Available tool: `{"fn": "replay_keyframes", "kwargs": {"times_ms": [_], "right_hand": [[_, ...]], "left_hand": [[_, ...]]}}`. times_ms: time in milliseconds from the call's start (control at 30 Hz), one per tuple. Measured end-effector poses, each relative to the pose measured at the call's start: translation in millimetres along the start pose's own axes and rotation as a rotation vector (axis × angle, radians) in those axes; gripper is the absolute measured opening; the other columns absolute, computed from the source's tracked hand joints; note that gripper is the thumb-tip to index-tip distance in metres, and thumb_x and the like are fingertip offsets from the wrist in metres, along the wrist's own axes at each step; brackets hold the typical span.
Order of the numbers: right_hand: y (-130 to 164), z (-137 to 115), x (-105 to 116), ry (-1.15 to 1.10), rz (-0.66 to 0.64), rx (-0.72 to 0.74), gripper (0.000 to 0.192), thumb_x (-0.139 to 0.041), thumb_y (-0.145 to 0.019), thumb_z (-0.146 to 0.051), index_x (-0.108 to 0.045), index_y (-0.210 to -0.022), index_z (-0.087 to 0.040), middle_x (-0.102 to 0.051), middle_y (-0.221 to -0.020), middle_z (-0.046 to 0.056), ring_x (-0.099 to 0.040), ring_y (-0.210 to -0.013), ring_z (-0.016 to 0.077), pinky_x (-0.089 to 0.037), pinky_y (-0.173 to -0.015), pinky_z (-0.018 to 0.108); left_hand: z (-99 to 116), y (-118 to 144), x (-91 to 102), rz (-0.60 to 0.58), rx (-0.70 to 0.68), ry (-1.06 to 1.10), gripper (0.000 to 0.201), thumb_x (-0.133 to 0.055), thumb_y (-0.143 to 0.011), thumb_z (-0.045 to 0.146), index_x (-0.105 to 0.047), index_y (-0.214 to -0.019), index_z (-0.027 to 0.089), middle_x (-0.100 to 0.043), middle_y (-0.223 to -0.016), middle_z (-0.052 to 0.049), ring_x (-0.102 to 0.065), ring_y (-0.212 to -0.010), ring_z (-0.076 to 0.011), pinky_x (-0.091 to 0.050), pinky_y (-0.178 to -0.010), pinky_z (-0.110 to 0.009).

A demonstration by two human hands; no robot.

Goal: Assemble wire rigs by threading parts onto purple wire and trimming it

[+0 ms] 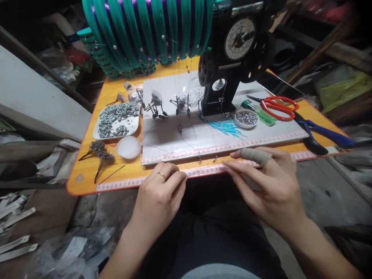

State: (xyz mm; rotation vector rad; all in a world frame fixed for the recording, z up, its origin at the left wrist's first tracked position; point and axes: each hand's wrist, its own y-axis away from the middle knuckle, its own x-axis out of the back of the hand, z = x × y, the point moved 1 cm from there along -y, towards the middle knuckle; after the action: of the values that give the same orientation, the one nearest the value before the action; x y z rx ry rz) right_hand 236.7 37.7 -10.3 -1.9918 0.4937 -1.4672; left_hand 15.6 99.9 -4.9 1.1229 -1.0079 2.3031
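My left hand [162, 186], a ring on one finger, is closed in a pinch at the table's front edge; what its fingertips hold is too small to make out. My right hand [267, 182] has one finger wrapped in grey tape. Its thumb and fingertips come together over the measuring tape [209, 169] along the front edge, and anything between them is hidden. Two small dark beaded bits [215, 158] lie between the hands. Behind them, thin threads with dark weights [180, 129] hang from a green-and-purple striped drum [151, 31] stuck with pins.
A black machine stand [219, 93] with a dial rises behind. Left are a tray of metal pieces [116, 120], a white lid [129, 147] and dark wire bunches [101, 152]. Right are a bowl of beads [246, 118], blue strands [225, 127], red-handled scissors [279, 107] and blue-handled pliers [328, 133].
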Motion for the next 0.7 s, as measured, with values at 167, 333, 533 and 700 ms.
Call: {"fn": "replay_keyframes", "kwargs": {"times_ms": [167,333,533,700], "right_hand": [[6.3,-22.9,-0.8,-0.161,-0.098,0.024,0.024,-0.066,-0.087,-0.013,-0.071,-0.11,-0.015,-0.058,-0.064,0.004,-0.049,-0.062,0.0176,-0.04,-0.061,0.033],[9.7,-32.7,-11.1,-0.271,-0.199,-0.04,0.025,-0.06,-0.092,-0.015,-0.068,-0.116,-0.012,-0.063,-0.069,0.002,-0.058,-0.061,0.0136,-0.043,-0.062,0.029],[12.8,-32.1,-17.3,-0.223,-0.245,-0.007,0.03,-0.056,-0.096,-0.02,-0.065,-0.123,-0.014,-0.06,-0.067,0.0,-0.057,-0.059,0.0127,-0.04,-0.061,0.028],[20.0,-19.9,-10.6,-0.123,-0.236,-0.021,0.033,-0.058,-0.095,-0.021,-0.064,-0.127,-0.017,-0.057,-0.065,-0.001,-0.052,-0.057,0.0123,-0.037,-0.061,0.028]], "left_hand": [[-1.6,-13.7,9.1,-0.2,0.084,0.027,0.014,-0.053,-0.093,0.015,-0.064,-0.086,0.016,-0.058,-0.085,-0.005,-0.056,-0.079,-0.0168,-0.046,-0.067,-0.029],[-6.0,-22.9,12.3,-0.308,0.156,0.066,0.014,-0.055,-0.091,0.019,-0.064,-0.082,0.018,-0.056,-0.081,-0.002,-0.056,-0.072,-0.0142,-0.041,-0.058,-0.025],[-3.5,-23.7,14.2,-0.355,0.195,0.038,0.015,-0.053,-0.093,0.02,-0.063,-0.082,0.018,-0.056,-0.084,-0.002,-0.056,-0.073,-0.0145,-0.042,-0.061,-0.026],[-2.1,-25.1,13.9,-0.352,0.175,0.024,0.017,-0.051,-0.093,0.02,-0.062,-0.081,0.018,-0.056,-0.083,-0.002,-0.055,-0.073,-0.0145,-0.042,-0.063,-0.027]]}}
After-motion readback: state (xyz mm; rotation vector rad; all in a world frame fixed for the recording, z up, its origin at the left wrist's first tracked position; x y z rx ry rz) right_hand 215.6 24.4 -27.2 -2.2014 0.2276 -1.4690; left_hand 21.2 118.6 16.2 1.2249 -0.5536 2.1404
